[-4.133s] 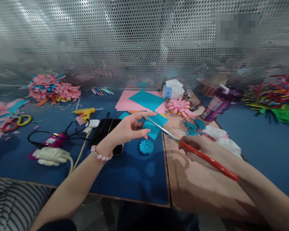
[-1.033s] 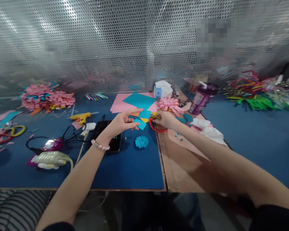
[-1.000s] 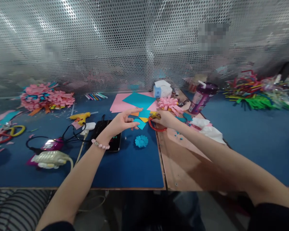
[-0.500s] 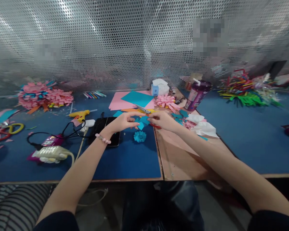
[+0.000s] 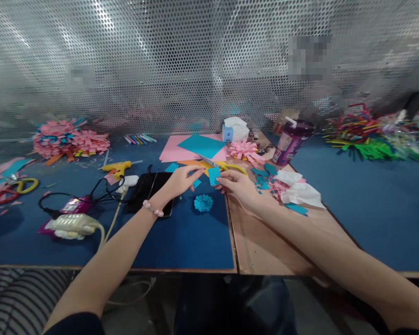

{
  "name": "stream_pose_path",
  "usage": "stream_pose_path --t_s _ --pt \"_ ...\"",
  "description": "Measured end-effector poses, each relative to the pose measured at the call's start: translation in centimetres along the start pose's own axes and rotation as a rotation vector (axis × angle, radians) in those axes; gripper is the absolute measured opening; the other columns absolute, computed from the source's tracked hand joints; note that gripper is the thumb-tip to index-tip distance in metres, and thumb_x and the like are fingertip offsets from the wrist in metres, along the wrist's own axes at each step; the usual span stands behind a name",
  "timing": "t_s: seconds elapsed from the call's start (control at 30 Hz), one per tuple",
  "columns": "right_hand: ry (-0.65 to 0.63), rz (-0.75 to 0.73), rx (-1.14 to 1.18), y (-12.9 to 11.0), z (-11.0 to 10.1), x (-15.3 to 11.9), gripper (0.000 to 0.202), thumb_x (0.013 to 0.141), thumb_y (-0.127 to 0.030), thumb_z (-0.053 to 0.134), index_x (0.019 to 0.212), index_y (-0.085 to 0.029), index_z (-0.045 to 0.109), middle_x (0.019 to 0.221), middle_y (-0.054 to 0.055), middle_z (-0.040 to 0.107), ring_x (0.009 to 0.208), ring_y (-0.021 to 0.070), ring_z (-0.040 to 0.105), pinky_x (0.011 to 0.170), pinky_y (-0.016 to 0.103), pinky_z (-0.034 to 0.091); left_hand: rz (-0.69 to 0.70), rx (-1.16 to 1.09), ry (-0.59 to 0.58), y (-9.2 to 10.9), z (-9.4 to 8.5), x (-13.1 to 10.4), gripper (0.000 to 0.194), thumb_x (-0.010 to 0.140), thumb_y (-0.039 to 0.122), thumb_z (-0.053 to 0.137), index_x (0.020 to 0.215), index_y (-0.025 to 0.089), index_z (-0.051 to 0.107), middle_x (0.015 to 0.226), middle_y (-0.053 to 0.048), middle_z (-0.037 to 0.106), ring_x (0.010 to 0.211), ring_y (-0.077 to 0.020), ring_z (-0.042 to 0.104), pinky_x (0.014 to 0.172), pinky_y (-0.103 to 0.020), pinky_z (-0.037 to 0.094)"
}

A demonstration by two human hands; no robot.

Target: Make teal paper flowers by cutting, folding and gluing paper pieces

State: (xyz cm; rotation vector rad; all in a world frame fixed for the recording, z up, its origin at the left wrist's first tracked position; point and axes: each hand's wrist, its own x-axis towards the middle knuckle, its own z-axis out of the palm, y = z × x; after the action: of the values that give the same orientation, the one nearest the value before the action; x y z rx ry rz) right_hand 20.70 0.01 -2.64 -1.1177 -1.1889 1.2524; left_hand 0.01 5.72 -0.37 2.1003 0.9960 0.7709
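My right hand (image 5: 239,186) pinches a small blue paper piece (image 5: 214,176) upright between thumb and fingers. Just left of it, my left hand (image 5: 183,180) has its fingers bent and apart, with no paper plainly gripped. By its fingertips is another blue paper scrap (image 5: 196,184); I cannot tell whether they touch. A blue paper flower (image 5: 203,203) lies on the table below the hands. Behind the held piece lie scissors (image 5: 232,167) with yellow handles, partly hidden. Farther back, a blue sheet (image 5: 202,145) rests on pink paper (image 5: 167,150).
Left of my hands are a black phone (image 5: 146,193), a yellow glue gun (image 5: 117,166) and a cabled power strip (image 5: 71,221). To the right are a tissue box (image 5: 233,130), pink flower (image 5: 244,151), purple cup (image 5: 291,142) and crumpled white tissue (image 5: 302,191). Perforated metal (image 5: 181,70) stands behind.
The blue pieces between my hands have parted; one now stands upright in my right hand. My hands have moved slightly apart, and the scissors' yellow handle shows more.
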Motion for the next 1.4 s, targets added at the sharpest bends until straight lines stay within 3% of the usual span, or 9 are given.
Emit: stream_pose_path --t_s 0.13,0.2,0.33,0.5,0.6,0.73,0.87,1.0,1.4 --pt "-0.009 -0.040 -0.018 0.2 0.7 -0.7 0.031 0.073 -0.039 0.073 0.089 -0.016 0.060 0.076 0.002 0.070 0.065 0.0124 0.066 0.055 0.021 0.048 -0.074 -0.158 -0.013 2.2 0.8 -0.6 0.032 0.088 0.043 0.057 0.099 0.015 0.067 0.057 0.001 0.060 0.041 -0.0073 0.049 0.044 -0.019 0.039" --pt "-0.007 -0.091 -0.077 0.4 0.7 -0.8 0.030 0.077 -0.040 0.069 0.093 -0.017 0.060 0.081 0.003 0.070 0.069 0.0144 0.067 0.057 0.024 0.050 -0.106 -0.211 -0.006 2.6 1.2 -0.8 0.028 0.086 0.042 0.060 0.092 0.015 0.067 0.048 0.004 0.052 0.041 -0.0073 0.047 0.043 -0.018 0.037" --pt "0.110 -0.352 -0.388 0.6 0.0 -1.0 0.026 0.087 -0.037 0.058 0.102 -0.017 0.066 0.095 0.005 0.071 0.082 0.0156 0.066 0.072 0.029 0.052 -0.145 -0.228 -0.014 2.5 1.9 -1.0 0.027 0.085 0.042 0.062 0.087 0.015 0.067 0.045 0.003 0.054 0.039 -0.0065 0.045 0.041 -0.017 0.033" --pt "0.142 -0.539 -0.626 0.6 -0.9 -1.3 0.022 0.089 -0.032 0.056 0.098 -0.018 0.071 0.090 0.005 0.072 0.072 0.0139 0.062 0.062 0.026 0.050 -0.185 -0.255 -0.066 2.8 2.6 -1.4 0.031 0.085 0.045 0.062 0.084 0.014 0.066 0.044 0.001 0.056 0.036 -0.0079 0.049 0.036 -0.018 0.030" --pt "0.173 -0.755 -0.779 0.7 -1.3 -1.3 0.020 0.091 -0.027 0.055 0.099 -0.018 0.070 0.095 0.006 0.072 0.082 0.0161 0.065 0.074 0.031 0.054 -0.230 -0.335 -0.063 3.1 2.9 -1.5 0.032 0.085 0.045 0.062 0.086 0.013 0.066 0.045 0.000 0.058 0.035 -0.0079 0.049 0.036 -0.018 0.029" --pt "0.091 -1.042 -1.016 0.8 -1.9 -1.3 0.021 0.092 -0.021 0.054 0.105 -0.021 0.070 0.102 0.006 0.073 0.099 0.0197 0.065 0.091 0.040 0.052 -0.244 -0.409 -0.036 2.9 3.3 -1.5 0.033 0.087 0.043 0.060 0.096 0.012 0.068 0.049 -0.001 0.061 0.037 -0.0083 0.051 0.035 -0.018 0.030" --pt "0.071 -1.160 -1.150 1.3 -2.3 -1.6 0.026 0.091 -0.017 0.055 0.113 -0.020 0.068 0.105 0.008 0.072 0.097 0.0195 0.065 0.088 0.037 0.054 -0.282 -0.453 0.001 2.8 3.7 -1.5 0.030 0.086 0.038 0.061 0.099 0.012 0.068 0.059 -0.003 0.064 0.042 -0.0091 0.058 0.033 -0.018 0.029" --pt "0.110 -1.212 -1.242 2.1 -2.6 -1.7 0.028 0.090 -0.017 0.055 0.115 -0.018 0.067 0.104 0.009 0.070 0.093 0.0199 0.064 0.079 0.034 0.055 -0.303 -0.473 0.003 3.2 3.9 -1.5 0.030 0.087 0.039 0.059 0.097 0.012 0.069 0.072 -0.007 0.068 0.043 -0.0082 0.058 0.032 -0.018 0.029" --pt "0.079 -1.115 -1.297 2.0 -2.2 -2.4 0.025 0.094 -0.022 0.050 0.111 -0.023 0.068 0.091 0.007 0.066 0.080 0.0162 0.059 0.070 0.029 0.050 -0.311 -0.414 -0.048 3.5 4.1 -1.8 0.032 0.083 0.042 0.065 0.100 0.015 0.069 0.050 0.000 0.060 0.038 -0.0082 0.051 0.034 -0.017 0.028"
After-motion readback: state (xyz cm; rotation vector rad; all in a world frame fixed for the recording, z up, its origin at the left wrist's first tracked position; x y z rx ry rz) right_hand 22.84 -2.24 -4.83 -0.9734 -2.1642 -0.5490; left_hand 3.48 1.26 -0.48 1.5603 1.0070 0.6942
